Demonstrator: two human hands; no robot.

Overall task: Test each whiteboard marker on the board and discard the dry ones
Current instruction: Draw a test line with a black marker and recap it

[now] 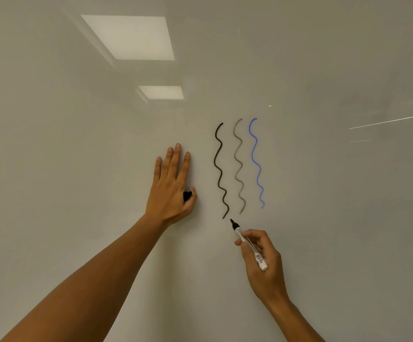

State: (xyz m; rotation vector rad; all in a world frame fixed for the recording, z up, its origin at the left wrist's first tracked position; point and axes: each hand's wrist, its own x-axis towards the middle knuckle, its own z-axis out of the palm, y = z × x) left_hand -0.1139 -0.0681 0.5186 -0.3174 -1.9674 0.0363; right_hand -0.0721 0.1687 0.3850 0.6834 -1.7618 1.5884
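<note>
A glossy whiteboard (77, 144) fills the view. Three wavy vertical lines run down it: a dark black line (219, 169), a fainter grey line (239, 166) and a blue line (256, 161). My right hand (262, 262) grips an uncapped white marker (249, 245) with a black tip; the tip sits just below the end of the black line. My left hand (170, 186) lies flat against the board to the left of the lines, fingers straight, with a black cap (187, 195) pinched between thumb and palm.
Reflections of two ceiling light panels (129, 37) show on the upper left of the board. Thin bright streaks cross the right side. The board surface around the lines is unmarked.
</note>
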